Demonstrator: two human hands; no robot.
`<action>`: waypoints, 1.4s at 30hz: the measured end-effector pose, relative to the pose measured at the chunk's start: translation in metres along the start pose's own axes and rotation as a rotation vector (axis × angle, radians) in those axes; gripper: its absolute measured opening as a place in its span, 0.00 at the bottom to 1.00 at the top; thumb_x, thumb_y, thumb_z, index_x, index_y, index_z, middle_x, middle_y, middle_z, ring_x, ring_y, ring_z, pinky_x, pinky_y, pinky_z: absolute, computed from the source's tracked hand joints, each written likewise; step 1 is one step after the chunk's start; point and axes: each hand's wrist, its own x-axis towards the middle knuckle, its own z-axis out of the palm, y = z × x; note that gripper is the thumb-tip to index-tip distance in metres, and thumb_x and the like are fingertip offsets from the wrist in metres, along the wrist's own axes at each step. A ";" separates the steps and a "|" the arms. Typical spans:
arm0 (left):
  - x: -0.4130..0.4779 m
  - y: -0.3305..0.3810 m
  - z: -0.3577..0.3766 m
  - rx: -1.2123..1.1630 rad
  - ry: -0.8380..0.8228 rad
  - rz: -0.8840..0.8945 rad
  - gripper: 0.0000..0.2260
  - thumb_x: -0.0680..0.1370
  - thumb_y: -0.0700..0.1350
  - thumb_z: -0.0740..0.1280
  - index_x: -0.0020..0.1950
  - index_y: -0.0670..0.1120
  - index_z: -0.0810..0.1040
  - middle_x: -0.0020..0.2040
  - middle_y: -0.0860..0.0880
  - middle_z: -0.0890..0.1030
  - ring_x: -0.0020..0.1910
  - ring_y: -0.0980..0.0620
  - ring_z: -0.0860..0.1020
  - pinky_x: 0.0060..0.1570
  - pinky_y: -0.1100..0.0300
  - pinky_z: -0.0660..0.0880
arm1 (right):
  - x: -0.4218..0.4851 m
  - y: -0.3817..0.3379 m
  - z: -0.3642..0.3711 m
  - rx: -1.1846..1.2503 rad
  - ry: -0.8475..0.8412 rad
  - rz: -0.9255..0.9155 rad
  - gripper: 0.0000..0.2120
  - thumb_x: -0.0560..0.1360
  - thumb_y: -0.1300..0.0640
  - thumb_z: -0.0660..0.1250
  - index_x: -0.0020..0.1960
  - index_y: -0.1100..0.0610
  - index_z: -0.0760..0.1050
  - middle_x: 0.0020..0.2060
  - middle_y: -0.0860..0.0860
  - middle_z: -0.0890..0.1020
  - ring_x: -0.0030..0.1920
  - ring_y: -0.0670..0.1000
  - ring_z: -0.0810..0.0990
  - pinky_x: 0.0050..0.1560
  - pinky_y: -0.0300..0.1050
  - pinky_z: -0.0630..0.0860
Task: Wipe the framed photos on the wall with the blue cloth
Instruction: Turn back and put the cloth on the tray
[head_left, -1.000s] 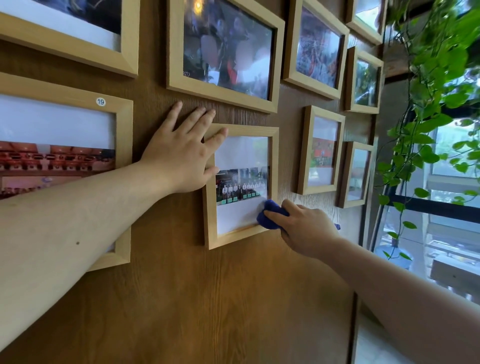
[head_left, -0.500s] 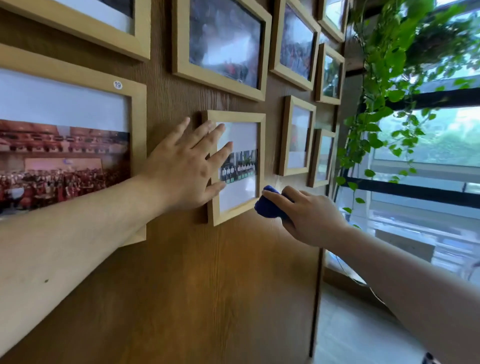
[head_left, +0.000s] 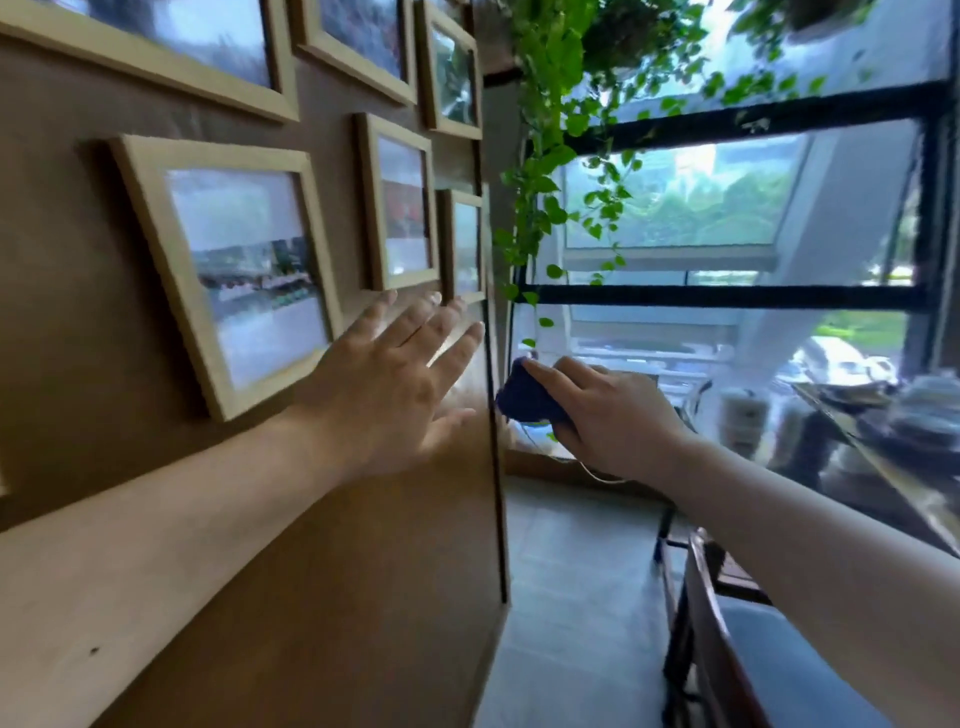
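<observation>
Several light wooden framed photos hang on a brown wooden wall panel. The group-photo frame (head_left: 228, 270) is at the left. A narrower frame (head_left: 402, 202) and a small frame (head_left: 464, 244) hang to its right. My left hand (head_left: 395, 384) is open with fingers spread, lifted off the wall below those two frames. My right hand (head_left: 608, 415) is off the wall, past the panel's right edge, shut on the bunched blue cloth (head_left: 524, 395). The picture is motion-blurred.
The wall panel's right edge (head_left: 493, 467) runs down beside my right hand. A trailing green plant (head_left: 550, 156) hangs by the black-framed window (head_left: 727, 296). A dark chair (head_left: 727, 649) and a cluttered table (head_left: 883, 431) stand at the lower right.
The view has swung right. My left hand has left the group-photo frame and moved right, off the wall. My right hand with the cloth has pulled away from that frame, past the panel edge.
</observation>
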 end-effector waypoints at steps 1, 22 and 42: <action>0.010 0.010 0.004 -0.017 -0.002 0.009 0.34 0.77 0.64 0.55 0.77 0.45 0.60 0.76 0.40 0.64 0.75 0.40 0.62 0.72 0.39 0.60 | -0.010 0.010 0.003 -0.002 -0.009 0.019 0.29 0.72 0.52 0.63 0.72 0.55 0.64 0.52 0.52 0.79 0.45 0.58 0.81 0.27 0.47 0.71; 0.142 0.266 0.056 -0.530 0.124 0.630 0.32 0.77 0.63 0.53 0.73 0.42 0.67 0.71 0.40 0.73 0.70 0.39 0.70 0.68 0.39 0.67 | -0.273 0.089 -0.036 -0.159 -0.250 0.726 0.28 0.70 0.54 0.66 0.70 0.56 0.68 0.54 0.52 0.80 0.47 0.58 0.81 0.32 0.51 0.78; 0.138 0.580 -0.013 -0.856 0.093 1.086 0.32 0.78 0.62 0.56 0.75 0.43 0.64 0.74 0.43 0.69 0.74 0.44 0.66 0.73 0.46 0.62 | -0.589 0.068 -0.096 -0.331 -0.327 1.392 0.28 0.71 0.52 0.67 0.69 0.56 0.69 0.56 0.52 0.80 0.50 0.57 0.81 0.36 0.50 0.77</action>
